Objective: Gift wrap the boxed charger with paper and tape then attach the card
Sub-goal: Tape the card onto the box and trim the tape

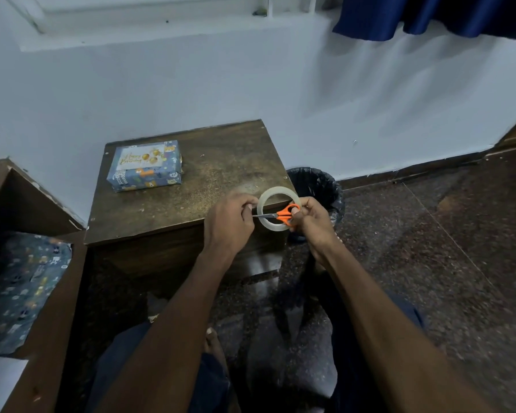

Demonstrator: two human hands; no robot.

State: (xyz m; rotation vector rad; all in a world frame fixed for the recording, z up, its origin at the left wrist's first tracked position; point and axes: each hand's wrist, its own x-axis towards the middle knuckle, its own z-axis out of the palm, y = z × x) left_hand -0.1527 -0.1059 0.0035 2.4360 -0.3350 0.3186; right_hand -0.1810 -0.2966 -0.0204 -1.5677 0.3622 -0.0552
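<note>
A box wrapped in blue patterned paper [145, 171] lies at the back left of a small dark wooden table [197, 180], with a white birthday card [139, 158] on its top face. Over the table's right front corner, my right hand [309, 217] grips orange-handled scissors [283, 215] together with a roll of clear tape [277, 208]. My left hand [231, 217] pinches something small at the scissor blades' tip, most likely the tape's free end; the strip itself is too thin to see.
A bin lined with a black bag [318, 189] stands on the floor right of the table. A wooden shelf at the left holds spare blue wrapping paper [21, 290]. A white wall runs behind, with a blue curtain [435, 16] at the top right.
</note>
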